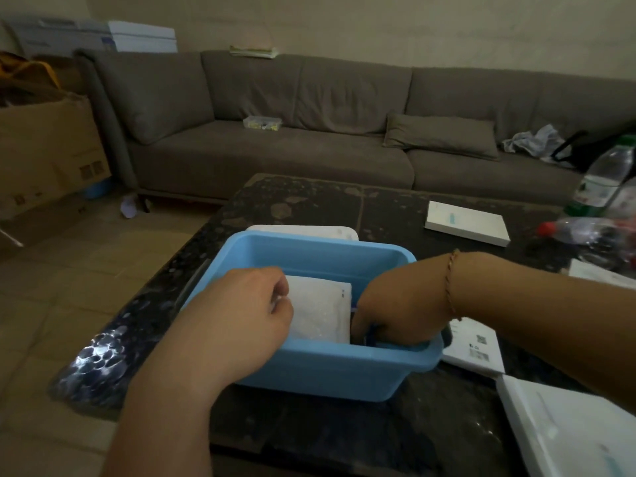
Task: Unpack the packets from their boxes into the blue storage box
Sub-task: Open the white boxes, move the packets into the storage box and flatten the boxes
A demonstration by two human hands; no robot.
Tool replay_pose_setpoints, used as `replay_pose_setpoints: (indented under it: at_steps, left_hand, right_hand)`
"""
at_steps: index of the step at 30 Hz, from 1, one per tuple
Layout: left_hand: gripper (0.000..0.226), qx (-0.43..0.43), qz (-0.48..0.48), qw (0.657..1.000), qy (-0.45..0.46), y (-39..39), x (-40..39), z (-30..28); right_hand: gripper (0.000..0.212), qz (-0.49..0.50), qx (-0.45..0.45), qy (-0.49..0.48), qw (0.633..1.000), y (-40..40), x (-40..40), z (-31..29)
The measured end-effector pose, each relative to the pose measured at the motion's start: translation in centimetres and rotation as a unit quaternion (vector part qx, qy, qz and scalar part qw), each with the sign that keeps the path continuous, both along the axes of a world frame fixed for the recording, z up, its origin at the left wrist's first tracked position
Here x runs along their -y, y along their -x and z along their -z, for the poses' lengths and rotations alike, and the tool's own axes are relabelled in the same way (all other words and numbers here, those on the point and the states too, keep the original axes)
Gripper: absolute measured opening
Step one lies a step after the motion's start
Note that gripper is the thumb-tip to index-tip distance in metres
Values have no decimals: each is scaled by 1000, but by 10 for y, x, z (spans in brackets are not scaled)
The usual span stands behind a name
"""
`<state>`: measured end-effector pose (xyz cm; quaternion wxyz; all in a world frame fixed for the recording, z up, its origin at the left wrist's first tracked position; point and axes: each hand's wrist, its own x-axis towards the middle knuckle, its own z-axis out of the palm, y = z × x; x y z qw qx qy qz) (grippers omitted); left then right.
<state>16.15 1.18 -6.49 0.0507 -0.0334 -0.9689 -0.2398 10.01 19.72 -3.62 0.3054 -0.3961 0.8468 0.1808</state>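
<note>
Both hands are down in the blue storage box (320, 370) on the dark table (309, 201). The left hand (247, 304) curls its fingers round the upper left corner of a white packet (320, 311), which stands on edge inside the box. The right hand (402, 311) reaches to the box floor just beside the packet (its fingertips are hidden, so I cannot tell their state). 2 white boxes (468, 222) lie nearby.

No words or numbers can be read anywhere. The flat white cardboard box (473, 349) just right of the right hand (401, 320) bears a square code and a barcode label, both too blurred to make out.
</note>
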Motion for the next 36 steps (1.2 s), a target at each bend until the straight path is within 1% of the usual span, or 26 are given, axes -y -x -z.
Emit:
replay_pose_setpoints:
  at_steps: [1, 2, 3, 4, 5, 6, 7, 8, 9, 10, 12, 13, 14, 15, 16, 17, 18, 19, 20, 22, 24, 26, 30, 32, 34, 36]
  left_hand:
    - [14, -11, -7, 1000, -4, 1, -1, 0]
    - [16, -39, -13, 999, -10, 2, -3, 0]
    - [16, -94, -12, 995, -20, 1, -8, -1]
    - [14, -165, 3, 986, -36, -3, -16, -4]
    - [11, -224, 33, 972, -59, -9, -26, -9]
    - [7, -248, 82, 961, -87, -16, -38, -15]
    - [3, -233, 152, 953, -121, -25, -52, -18]
    - [4, -183, 233, 943, -152, -34, -67, -19]
    - [9, -96, 308, 932, -168, -43, -84, -20]
    - [10, 7, 366, 918, -152, -50, -99, -17]
    - [9, 174, 426, 887, -31, -52, -129, -1]
    - [14, 229, 441, 867, 30, -50, -142, 8]
    - [18, 263, 447, 852, 70, -49, -153, 17]
    - [19, 286, 437, 848, 84, -47, -160, 25]
    - [17, 294, 416, 857, 76, -45, -164, 33]
    - [15, 286, 387, 875, 55, -44, -166, 41]
    - [12, 265, 356, 896, 21, -42, -167, 48]
    - [10, 242, 329, 913, -14, -40, -167, 54]
    - [9, 218, 308, 926, -33, -38, -168, 60]
    - [11, 186, 283, 940, -50, -34, -172, 69]
    - [13, 174, 270, 944, -69, -31, -180, 76]
    - [10, 173, 257, 944, -115, -30, -190, 81]
    - [11, 221, 240, 917, -231, -34, -211, 85]
    - [15, 245, 231, 904, -263, -33, -217, 84]
    - [19, 278, 224, 887, -292, -31, -222, 83]
    - [18, 307, 220, 874, -305, -30, -226, 81]
  right_hand:
    - [36, 1, -22, 20, 1000, -1, -5, -6]
    - [34, 8, -55, 55, 997, -3, -15, -14]
    - [31, 25, -96, 109, 989, -8, -28, -21]
    - [30, 38, -147, 187, 971, -14, -43, -26]
    - [29, 45, -200, 290, 935, -21, -62, -26]
    - [26, 54, -239, 393, 887, -34, -82, -21]
    - [20, 64, -271, 458, 844, -54, -101, -12]
    - [17, 88, -295, 479, 822, -75, -119, -2]
    - [19, 118, -324, 458, 819, -96, -136, 14]
    - [26, 144, -334, 416, 834, -114, -152, 32]
    - [39, 194, -306, 297, 884, -139, -164, 55]
    - [38, 192, -303, 248, 900, -146, -166, 65]
    - [33, 178, -308, 207, 912, -151, -164, 75]
    - [30, 169, -297, 161, 926, -152, -162, 81]
    - [31, 159, -314, 155, 923, -154, -166, 92]
    - [35, 172, -334, 204, 904, -156, -169, 100]
    - [38, 174, -363, 242, 883, -157, -172, 104]
    - [38, 168, -393, 259, 866, -159, -178, 112]
    - [36, 158, -406, 265, 860, -159, -181, 118]
    - [34, 155, -425, 281, 846, -162, -181, 127]
    - [36, 174, -450, 304, 822, -163, -183, 133]
    - [39, 193, -475, 340, 788, -164, -182, 140]
    - [45, 197, -529, 408, 717, -165, -182, 152]
    - [47, 207, -536, 434, 694, -165, -185, 153]
    - [48, 217, -538, 449, 680, -167, -187, 150]
    - [49, 222, -544, 456, 669, -170, -187, 146]
